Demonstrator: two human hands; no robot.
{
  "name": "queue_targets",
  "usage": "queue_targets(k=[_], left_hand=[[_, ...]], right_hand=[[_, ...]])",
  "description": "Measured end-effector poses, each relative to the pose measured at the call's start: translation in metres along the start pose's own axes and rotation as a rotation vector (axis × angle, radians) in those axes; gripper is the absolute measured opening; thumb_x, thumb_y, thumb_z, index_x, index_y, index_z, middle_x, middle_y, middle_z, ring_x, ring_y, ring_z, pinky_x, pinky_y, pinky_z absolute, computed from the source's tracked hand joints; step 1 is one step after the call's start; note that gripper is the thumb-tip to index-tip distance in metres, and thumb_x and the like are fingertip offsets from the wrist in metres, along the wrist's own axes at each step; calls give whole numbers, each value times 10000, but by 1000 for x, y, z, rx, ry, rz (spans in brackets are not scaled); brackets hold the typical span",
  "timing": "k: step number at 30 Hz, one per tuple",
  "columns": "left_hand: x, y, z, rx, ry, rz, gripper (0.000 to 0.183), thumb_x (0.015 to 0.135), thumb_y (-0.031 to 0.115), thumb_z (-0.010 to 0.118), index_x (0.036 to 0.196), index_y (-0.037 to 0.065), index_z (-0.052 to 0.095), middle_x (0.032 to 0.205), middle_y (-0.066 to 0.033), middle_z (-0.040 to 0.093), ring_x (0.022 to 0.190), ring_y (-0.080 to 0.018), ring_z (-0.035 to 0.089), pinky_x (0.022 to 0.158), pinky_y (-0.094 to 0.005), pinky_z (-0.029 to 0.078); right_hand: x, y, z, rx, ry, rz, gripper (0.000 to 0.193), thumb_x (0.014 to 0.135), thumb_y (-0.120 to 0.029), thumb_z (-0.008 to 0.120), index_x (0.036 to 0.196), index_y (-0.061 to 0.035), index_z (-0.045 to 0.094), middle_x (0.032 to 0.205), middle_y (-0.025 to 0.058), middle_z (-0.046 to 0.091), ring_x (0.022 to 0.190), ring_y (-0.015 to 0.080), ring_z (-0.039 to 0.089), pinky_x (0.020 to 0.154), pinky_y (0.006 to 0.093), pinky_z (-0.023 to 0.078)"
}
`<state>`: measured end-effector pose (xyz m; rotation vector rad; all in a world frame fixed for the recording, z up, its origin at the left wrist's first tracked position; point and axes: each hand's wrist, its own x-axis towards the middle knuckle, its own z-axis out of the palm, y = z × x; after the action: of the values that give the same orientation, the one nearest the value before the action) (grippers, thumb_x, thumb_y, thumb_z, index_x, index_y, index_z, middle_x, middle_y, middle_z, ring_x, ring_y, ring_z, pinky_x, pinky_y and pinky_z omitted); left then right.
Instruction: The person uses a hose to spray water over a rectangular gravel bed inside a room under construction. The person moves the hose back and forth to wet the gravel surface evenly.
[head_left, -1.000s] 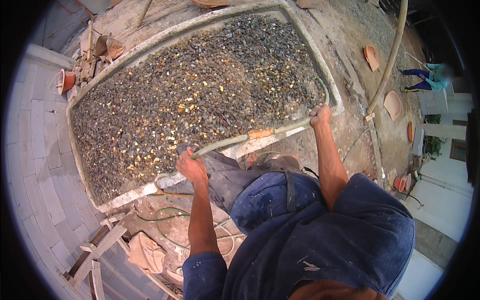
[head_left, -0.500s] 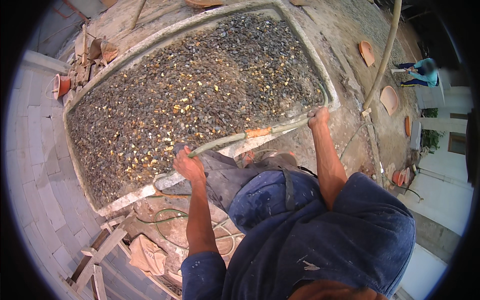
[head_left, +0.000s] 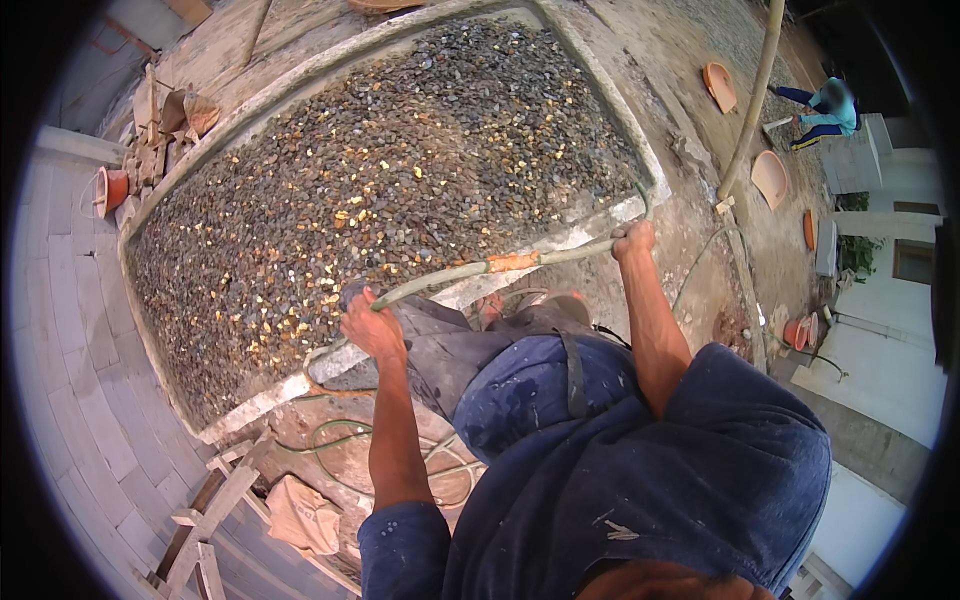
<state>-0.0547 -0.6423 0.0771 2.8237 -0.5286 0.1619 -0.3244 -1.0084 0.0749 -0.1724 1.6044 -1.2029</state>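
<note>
A pale green hose (head_left: pixel 430 282) stretches in a shallow arc between my two hands, above the near rim of a gravel bed. Orange wrapping (head_left: pixel 513 262) is bound round its middle. My left hand (head_left: pixel 373 327) is closed round the hose's left part, by my bent knee. Farther right, my right hand (head_left: pixel 633 243) grips it close to the bed's right corner. Beyond that fist a length of hose bends up over the rim. Dark pebbles mixed with yellowish ones (head_left: pixel 400 200) fill the bed, inside a pale concrete rim (head_left: pixel 610 95).
Loose hose coils (head_left: pixel 345 432) lie on the ground behind my left arm, near a wooden frame (head_left: pixel 210 510) and a crumpled sack (head_left: pixel 303 515). An orange bucket (head_left: pixel 112 190) stands far left. At right are a slanting pole (head_left: pixel 752 110), orange pans (head_left: pixel 770 180) and another person (head_left: pixel 832 108).
My view has shifted slightly, so the bed sits a little farther left. Both hands keep their hold on the hose. The person at far right has changed leg position.
</note>
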Motion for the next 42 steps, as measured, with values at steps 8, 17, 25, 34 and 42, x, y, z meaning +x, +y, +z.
queue_targets(k=[8, 17, 25, 34, 42], left_hand=[[0, 0, 1, -5, 8, 4, 301, 963, 238, 495, 742, 47, 566, 699, -123, 565, 712, -301, 520, 710, -428, 376], [1, 1, -2, -45, -22, -7, 299, 957, 226, 505, 728, 40, 555, 690, -131, 556, 705, -306, 514, 715, -429, 374], [1, 1, 0, -26, 5, 19, 295, 955, 230, 506, 737, 40, 565, 703, -134, 568, 732, -309, 525, 723, -429, 379], [1, 1, 0, -16, 18, 35, 288, 947, 227, 519, 738, 38, 577, 702, -130, 583, 720, -306, 544, 711, -425, 391], [0, 0, 0, -24, 71, 62, 285, 941, 218, 520, 730, 32, 570, 697, -143, 581, 711, -326, 551, 703, -433, 393]], right_hand=[[0, 0, -3, 46, -7, 17, 134, 789, -50, 409, 903, -52, 479, 770, 100, 445, 565, 185, 417, 400, 337, 286], [-20, -3, -6, 52, 43, 12, 22, 809, -72, 415, 811, -75, 437, 617, 78, 411, 456, 179, 376, 382, 327, 289], [-11, 1, -14, 58, 36, 61, 132, 851, -132, 381, 720, -142, 363, 582, 30, 350, 447, 146, 328, 377, 284, 274], [-18, 1, -17, 18, 111, -11, 46, 799, -71, 418, 827, -95, 446, 703, 75, 428, 516, 179, 392, 405, 317, 293], [-11, 0, -14, 41, -22, -53, 107, 802, -72, 409, 894, -72, 462, 726, 84, 429, 529, 184, 402, 405, 330, 295]])
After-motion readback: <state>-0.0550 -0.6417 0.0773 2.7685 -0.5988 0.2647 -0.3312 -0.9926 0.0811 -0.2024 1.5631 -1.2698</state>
